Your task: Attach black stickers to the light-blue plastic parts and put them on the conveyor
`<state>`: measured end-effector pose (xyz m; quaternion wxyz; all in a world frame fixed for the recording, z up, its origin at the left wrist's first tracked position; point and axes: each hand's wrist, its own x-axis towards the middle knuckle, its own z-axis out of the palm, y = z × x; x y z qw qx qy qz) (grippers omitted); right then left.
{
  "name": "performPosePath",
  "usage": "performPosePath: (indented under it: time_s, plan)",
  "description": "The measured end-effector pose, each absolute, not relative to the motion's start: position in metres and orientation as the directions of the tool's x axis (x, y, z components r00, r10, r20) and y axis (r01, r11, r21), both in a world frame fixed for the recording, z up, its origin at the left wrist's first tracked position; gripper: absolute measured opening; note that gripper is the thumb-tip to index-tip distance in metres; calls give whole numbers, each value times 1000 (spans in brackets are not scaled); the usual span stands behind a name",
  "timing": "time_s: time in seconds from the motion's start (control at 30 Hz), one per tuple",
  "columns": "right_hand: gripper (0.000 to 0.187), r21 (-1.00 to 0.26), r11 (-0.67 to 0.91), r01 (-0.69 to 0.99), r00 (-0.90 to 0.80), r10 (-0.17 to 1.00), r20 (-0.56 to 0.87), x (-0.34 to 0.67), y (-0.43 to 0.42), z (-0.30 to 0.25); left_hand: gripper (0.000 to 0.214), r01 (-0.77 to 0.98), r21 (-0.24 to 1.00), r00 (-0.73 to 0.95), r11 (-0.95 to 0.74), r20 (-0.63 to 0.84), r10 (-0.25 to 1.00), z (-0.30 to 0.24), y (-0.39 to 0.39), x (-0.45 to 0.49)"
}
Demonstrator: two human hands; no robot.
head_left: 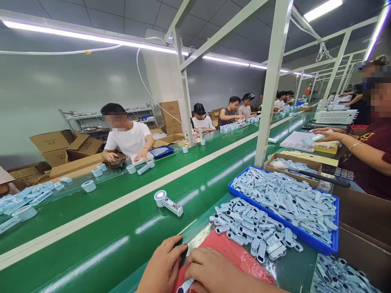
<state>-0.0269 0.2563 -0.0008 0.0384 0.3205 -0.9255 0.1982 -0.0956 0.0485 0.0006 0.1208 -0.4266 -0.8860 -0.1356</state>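
Observation:
My left hand (163, 264) is at the bottom centre, its fingers bent together at the edge of the work surface; a dark object shows beside them, but what it is cannot be made out. My right hand (210, 266) curls over a red plastic sheet (230, 252), with the end of a small light-blue plastic piece (185, 286) poking out under its fingers. To the right of the sheet lies a loose pile of similar light-blue pieces with dark oval windows (244, 224). Behind them, a blue tray (335, 228) is heaped with more.
A green conveyor belt (100, 240) runs past, carrying a round-headed light-blue device (168, 202). A white post (269, 89) rises behind the tray. Cardboard boxes (360, 215) stand at right. Co-workers sit across the belt; another person's hands (332, 136) hold a light-blue part at right.

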Motion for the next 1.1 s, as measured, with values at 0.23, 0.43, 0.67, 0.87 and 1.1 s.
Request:
performPosePath:
  time_s: [0.23,0.43,0.67,0.87,1.1]
  plan:
    - [16,-373,721,-584,-809,-556,193,-25,256,7,44,781,175,-621,599,317,717,2,48,-92]
    - [16,-375,707,-599,-799,-556,228,-24,257,4,43,782,171,-618,600,343,708,1,49,-93]
    - [16,-347,720,-601,-798,-564,212,-25,256,4,44,790,145,-605,596,342,719,2,48,-94]
    - [22,-322,715,-621,-783,-583,216,-29,257,-2,43,811,111,-567,574,387,727,4,48,-96]
    - [24,-276,709,-650,-759,-584,287,-32,257,-14,41,827,67,-533,558,407,742,2,48,-99]
